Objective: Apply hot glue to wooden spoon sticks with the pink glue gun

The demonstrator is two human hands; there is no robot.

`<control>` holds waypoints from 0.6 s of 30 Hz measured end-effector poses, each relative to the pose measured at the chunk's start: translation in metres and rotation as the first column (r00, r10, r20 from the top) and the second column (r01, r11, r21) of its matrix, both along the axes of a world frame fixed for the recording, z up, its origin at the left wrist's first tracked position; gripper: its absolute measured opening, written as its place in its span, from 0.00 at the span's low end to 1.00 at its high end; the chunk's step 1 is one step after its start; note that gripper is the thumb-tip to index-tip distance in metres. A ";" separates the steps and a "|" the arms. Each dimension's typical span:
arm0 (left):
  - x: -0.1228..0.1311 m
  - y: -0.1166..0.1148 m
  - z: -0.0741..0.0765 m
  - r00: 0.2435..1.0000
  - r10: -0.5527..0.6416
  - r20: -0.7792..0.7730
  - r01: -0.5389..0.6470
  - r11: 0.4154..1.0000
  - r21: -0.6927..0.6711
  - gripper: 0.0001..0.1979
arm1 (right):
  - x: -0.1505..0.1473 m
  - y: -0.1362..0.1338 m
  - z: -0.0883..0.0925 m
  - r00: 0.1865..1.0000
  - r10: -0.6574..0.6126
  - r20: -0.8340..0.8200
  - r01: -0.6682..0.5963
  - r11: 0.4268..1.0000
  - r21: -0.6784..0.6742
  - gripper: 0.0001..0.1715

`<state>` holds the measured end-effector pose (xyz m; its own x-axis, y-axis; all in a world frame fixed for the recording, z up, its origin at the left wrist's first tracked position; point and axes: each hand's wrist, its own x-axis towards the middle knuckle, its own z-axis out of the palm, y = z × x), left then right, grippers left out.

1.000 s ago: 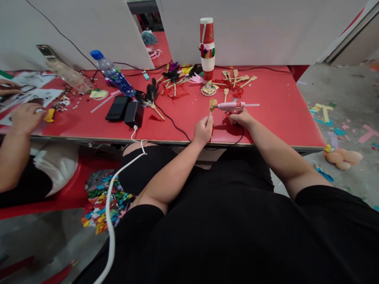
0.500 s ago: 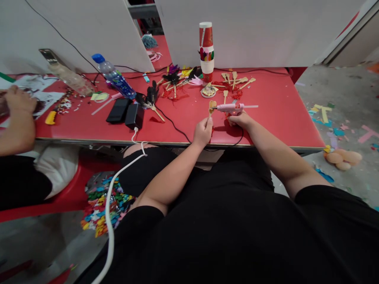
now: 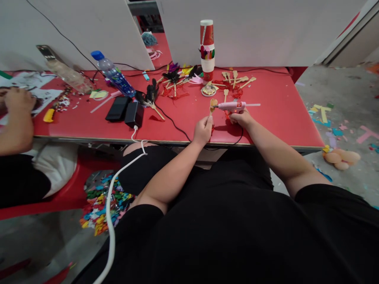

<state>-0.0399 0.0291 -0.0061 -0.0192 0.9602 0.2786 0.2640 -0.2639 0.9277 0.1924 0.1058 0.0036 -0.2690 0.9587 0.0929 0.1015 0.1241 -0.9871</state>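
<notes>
Pink plastic glue gun (image 3: 232, 106) meets a small wooden spoon (image 3: 212, 104) above the near edge of a red tabletop (image 3: 275, 118), its nozzle touching or just beside the spoon's bowl. The person's right hand (image 3: 241, 117) is closed around the gun's grip. The left hand (image 3: 203, 132) is curled, its fingers pinching the spoon's handle upright. Behind them lie more wooden spoons (image 3: 237, 79), dyed feathers (image 3: 174, 75) and a stack of red-and-white paper cups (image 3: 207, 43). A co-worker's hand (image 3: 18, 99) rests at far left. The likeliest mishap is glue running down the bowl onto the pinching fingers just below. The black cord (image 3: 174, 124) trailing across the tabletop could also snag an arm and pull the nozzle aside.
</notes>
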 end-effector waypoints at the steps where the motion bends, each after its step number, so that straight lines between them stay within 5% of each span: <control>1: 0.000 0.001 -0.002 1.000 -0.001 0.001 0.001 1.000 0.002 0.28 | -0.001 0.000 0.000 1.000 -0.002 -0.004 0.002 1.000 0.001 0.14; 9: -0.002 0.005 -0.010 1.000 -0.004 -0.007 0.004 1.000 0.025 0.29 | -0.008 -0.004 0.009 0.984 -0.058 -0.170 0.058 0.998 -0.008 0.16; 18: -0.001 -0.002 -0.004 0.995 -0.020 -0.094 0.025 0.998 0.052 0.33 | -0.006 -0.009 0.014 0.996 0.088 0.023 -0.089 0.995 0.034 0.24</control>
<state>-0.0406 0.0274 -0.0098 0.0311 0.9438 0.3291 0.3425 -0.3194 0.8835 0.1864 0.0967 0.0178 -0.3552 0.9271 0.1196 0.1101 0.1685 -0.9795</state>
